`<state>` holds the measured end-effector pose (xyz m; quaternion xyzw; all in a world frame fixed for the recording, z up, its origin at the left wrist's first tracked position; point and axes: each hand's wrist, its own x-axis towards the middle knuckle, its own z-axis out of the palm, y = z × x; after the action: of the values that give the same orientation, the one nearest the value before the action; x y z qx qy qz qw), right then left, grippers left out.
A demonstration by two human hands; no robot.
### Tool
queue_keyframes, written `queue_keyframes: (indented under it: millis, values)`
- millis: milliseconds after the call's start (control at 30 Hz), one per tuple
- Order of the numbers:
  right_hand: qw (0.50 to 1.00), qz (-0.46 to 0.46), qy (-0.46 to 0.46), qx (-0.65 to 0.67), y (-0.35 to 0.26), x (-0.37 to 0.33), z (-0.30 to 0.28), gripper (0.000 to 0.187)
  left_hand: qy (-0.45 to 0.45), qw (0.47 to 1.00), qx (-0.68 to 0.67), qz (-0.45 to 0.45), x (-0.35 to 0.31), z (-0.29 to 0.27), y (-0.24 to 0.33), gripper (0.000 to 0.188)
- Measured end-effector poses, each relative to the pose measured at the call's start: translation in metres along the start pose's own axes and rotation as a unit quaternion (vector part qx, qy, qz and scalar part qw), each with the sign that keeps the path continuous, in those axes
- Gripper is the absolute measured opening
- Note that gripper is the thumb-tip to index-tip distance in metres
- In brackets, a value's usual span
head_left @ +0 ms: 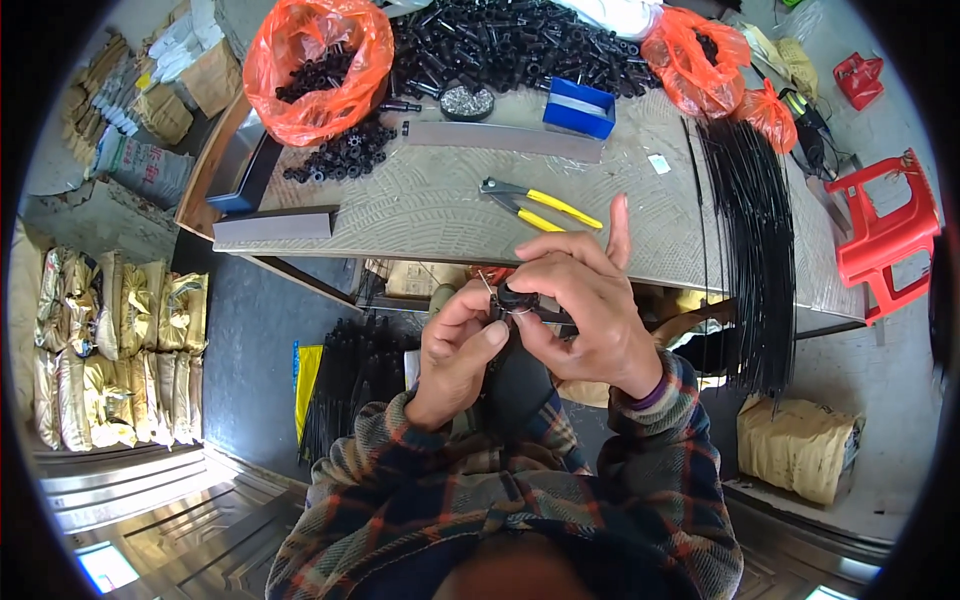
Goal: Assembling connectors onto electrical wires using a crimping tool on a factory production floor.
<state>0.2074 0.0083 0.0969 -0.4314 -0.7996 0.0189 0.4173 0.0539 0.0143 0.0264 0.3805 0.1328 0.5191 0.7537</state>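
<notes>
Just off the front edge of the workbench (430, 215), my two hands meet over a small black round part (515, 299). My right hand (595, 310) pinches it between thumb and bent fingers, with one finger raised. My left hand (460, 350) is closed beside it, thumb against the fingers. A thin light-coloured sliver shows at its fingertips; I cannot make out what it is. Beyond my hands lie nippers with yellow handles (560, 207), their jaws pointing left.
A heap of black tubular parts (490, 45) covers the bench's back, flanked by orange bags (265, 70). Small metal pieces fill a round dish (466, 103) near a blue box (580, 110). Long black rods (755, 250) overhang the right edge. A red stool (880, 225) stands right.
</notes>
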Motion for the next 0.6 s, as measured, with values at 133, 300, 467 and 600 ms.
queue_keyframes:
  millis: [133,300,467,600]
  values:
    - [0.999,-0.015,0.045,-0.007,0.003,-0.004,0.010,0.023,0.006,0.999,0.026,0.027,-0.001,-0.003,-0.001,0.023]
    - [0.997,-0.015,0.081,0.005,0.007,-0.009,0.017,0.020,0.044,0.998,0.017,0.046,-0.001,-0.002,-0.002,0.031]
    - [0.990,0.005,0.135,0.034,0.008,-0.016,0.033,0.023,0.041,0.999,0.007,0.034,0.001,-0.005,0.003,0.036]
    - [0.985,0.020,0.169,0.036,0.009,-0.020,0.040,0.028,0.028,1.000,-0.012,-0.001,0.003,-0.004,0.009,0.035]
